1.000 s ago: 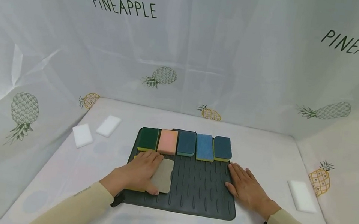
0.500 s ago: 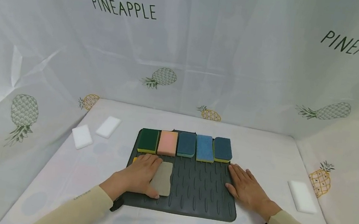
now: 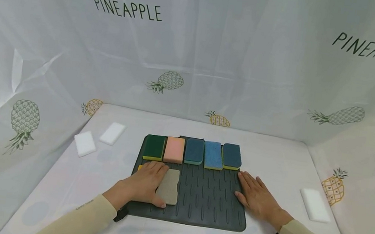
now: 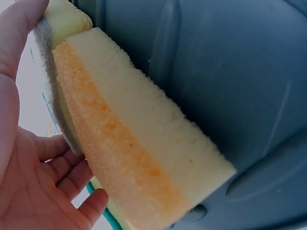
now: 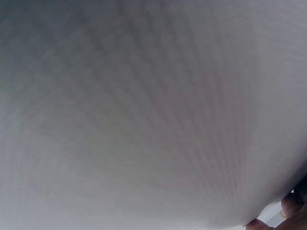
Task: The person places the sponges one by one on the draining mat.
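With its thumb at the near end and fingertips at the far end, my left hand (image 3: 145, 181) holds a grey-topped sponge (image 3: 168, 187) on the left part of the dark ribbed mat (image 3: 212, 199). The left wrist view shows its grey layer (image 4: 47, 57) between thumb and fingers. Beside it there lies an orange-and-cream sponge (image 4: 129, 129); in the head view the hand covers nearly all of this one. My right hand (image 3: 259, 195) rests with straight fingers on the mat's right edge and holds nothing. The right wrist view is mostly blurred pale cloth, with some fingers (image 5: 288, 211) at the corner.
Along the mat's far edge sit a dark green sponge (image 3: 154, 147), a pink sponge (image 3: 174, 149), a light blue sponge (image 3: 213, 155) and two dark blue ones. White pads lie on the left (image 3: 85, 143) and right (image 3: 315, 205). Patterned cloth walls surround the table.
The grey sponge and my left hand have shifted slightly nearer to me; a yellow edge seen below that hand is now hidden. My right hand has stayed in place.
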Demonstrator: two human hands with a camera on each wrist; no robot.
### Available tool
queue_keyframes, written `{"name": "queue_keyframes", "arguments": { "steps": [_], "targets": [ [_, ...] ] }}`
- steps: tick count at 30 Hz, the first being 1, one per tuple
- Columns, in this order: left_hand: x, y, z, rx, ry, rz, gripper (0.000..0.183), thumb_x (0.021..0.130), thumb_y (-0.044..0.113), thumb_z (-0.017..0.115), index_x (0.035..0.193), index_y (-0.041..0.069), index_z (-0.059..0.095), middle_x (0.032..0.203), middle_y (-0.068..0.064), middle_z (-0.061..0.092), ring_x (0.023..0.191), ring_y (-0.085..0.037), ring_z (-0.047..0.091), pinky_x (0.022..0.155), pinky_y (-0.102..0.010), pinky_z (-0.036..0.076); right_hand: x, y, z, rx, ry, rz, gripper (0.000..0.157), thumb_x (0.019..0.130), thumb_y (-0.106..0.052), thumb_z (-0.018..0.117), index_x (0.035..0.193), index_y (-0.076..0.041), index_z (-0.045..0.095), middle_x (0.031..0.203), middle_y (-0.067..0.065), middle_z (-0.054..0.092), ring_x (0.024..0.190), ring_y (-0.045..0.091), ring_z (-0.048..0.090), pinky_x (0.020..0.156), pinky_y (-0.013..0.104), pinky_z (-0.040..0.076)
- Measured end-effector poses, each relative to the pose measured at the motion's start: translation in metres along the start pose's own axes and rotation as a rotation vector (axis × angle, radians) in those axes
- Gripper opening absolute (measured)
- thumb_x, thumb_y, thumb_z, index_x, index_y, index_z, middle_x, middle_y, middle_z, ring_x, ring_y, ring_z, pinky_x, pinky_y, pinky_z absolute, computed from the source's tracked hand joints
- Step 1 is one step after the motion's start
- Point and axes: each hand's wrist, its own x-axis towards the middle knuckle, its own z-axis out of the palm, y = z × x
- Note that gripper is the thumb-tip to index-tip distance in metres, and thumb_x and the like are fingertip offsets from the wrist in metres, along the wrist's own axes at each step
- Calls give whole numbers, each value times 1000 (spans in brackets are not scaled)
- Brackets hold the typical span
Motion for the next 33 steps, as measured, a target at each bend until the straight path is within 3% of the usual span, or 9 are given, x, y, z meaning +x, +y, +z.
{"name": "queue_keyframes", "arguments": {
  "steps": [8, 14, 18, 22, 27, 33],
  "targets": [
    [-8, -7, -7, 2, 14, -27, 120, 80, 77, 76, 162, -1, 34, 164, -20, 39, 153, -40, 36, 125, -60, 32, 1, 0, 3, -20, -3, -1, 72, 109, -42, 53, 161, 4, 36, 166, 23, 40, 154, 40, 39, 124, 63, 32],
    [-11, -28, -29, 45, 162, -46, 87, 94, 56, 75, 153, -2, 48, 156, -21, 51, 144, -41, 46, 120, -59, 41, -1, -1, 2, -24, -4, 9, 71, 109, -42, 53, 161, 4, 37, 166, 23, 40, 154, 41, 39, 124, 63, 32],
    [-14, -64, -43, 165, 289, -13, 64, 99, 41, 74, 144, 0, 57, 145, -19, 59, 136, -37, 54, 113, -56, 48, 0, 0, 3, -24, -4, 9, 71, 110, -42, 52, 161, 3, 36, 167, 22, 39, 155, 40, 38, 124, 63, 32],
    [-18, -114, -57, 326, 355, 32, 51, 99, 32, 75, 137, 0, 63, 139, -17, 63, 130, -35, 58, 109, -54, 51, 1, 0, 5, -27, -5, 9, 71, 110, -42, 52, 162, 3, 36, 166, 22, 39, 155, 40, 38, 124, 63, 32],
    [-27, -168, -76, 440, 339, 27, 46, 97, 25, 77, 133, 0, 64, 135, -17, 65, 126, -36, 59, 105, -56, 52, 1, 1, 5, -36, -5, 15, 71, 110, -43, 51, 162, 3, 36, 167, 22, 39, 155, 40, 38, 124, 62, 31],
    [-35, -207, -81, 490, 249, -36, 47, 98, 25, 76, 133, -3, 61, 133, -19, 63, 125, -39, 59, 102, -57, 52, 1, -1, 6, -29, 8, 13, 71, 109, -42, 53, 161, 3, 36, 166, 22, 40, 154, 40, 39, 124, 63, 32]
  ]
}}
